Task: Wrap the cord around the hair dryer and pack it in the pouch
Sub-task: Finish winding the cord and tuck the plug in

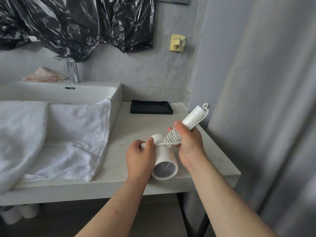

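Hair dryer (165, 161) is over the bench (128, 117), right of the sink (85, 93). Its cord (171, 136) coils could slacken and slip off the handle if tension drops. The right hand (189, 147) has its grip clamped round coils and handle, and the left hand (139, 155), nearer the sink, pinches the cord's free end.

end of cord (168, 143) hidden in left hand (139, 156), towel (68, 134) cut by left edge, rolls (17, 214) below blurred

bathroom: white sink (71, 93), chrome tap (72, 71), towel (59, 134) over basin, grey wall tiles (136, 69)
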### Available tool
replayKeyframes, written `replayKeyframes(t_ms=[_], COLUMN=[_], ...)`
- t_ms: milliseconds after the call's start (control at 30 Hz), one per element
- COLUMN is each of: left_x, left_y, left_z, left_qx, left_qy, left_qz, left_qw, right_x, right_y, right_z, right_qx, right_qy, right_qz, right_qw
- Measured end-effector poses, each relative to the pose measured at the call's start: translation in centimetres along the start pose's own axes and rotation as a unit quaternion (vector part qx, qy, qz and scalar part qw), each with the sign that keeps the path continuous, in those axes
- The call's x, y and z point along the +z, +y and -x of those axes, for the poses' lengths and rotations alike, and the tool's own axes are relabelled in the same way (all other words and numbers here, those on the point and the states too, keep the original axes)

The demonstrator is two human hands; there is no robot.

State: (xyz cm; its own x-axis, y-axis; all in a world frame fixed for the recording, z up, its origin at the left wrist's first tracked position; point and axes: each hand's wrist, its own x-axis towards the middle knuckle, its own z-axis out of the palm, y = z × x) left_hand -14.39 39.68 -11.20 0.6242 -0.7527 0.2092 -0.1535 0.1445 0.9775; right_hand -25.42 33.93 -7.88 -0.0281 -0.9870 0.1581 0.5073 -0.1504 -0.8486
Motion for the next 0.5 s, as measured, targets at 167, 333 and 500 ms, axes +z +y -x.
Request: replayKeyframes(t_ms=[167,333,500], left_x=[-0.1,-0.1,0.0], left_y=[0.2,0.1,0.1], left_z=[0.1,0.0,0.0], left_qx=[-0.013,-0.016,-0.019], left_qy=[-0.007,-0.017,-0.006], left_qz=[0.003,0.001,0.007], left_qw=[1.000,1.000,1.000], right_x=[-1.3,-1.6,-0.7], right_y=[-0.3,-0.5,-0.4], right_z=[0.0,-0.5,-0.4], right_qx=[0.055,0.068,0.038], right_qy=[-0.126,-0.155,-0.070], right_qz=[-0.061,-0.072,-0.019], right_qw=[0.989,0.983,0.997])
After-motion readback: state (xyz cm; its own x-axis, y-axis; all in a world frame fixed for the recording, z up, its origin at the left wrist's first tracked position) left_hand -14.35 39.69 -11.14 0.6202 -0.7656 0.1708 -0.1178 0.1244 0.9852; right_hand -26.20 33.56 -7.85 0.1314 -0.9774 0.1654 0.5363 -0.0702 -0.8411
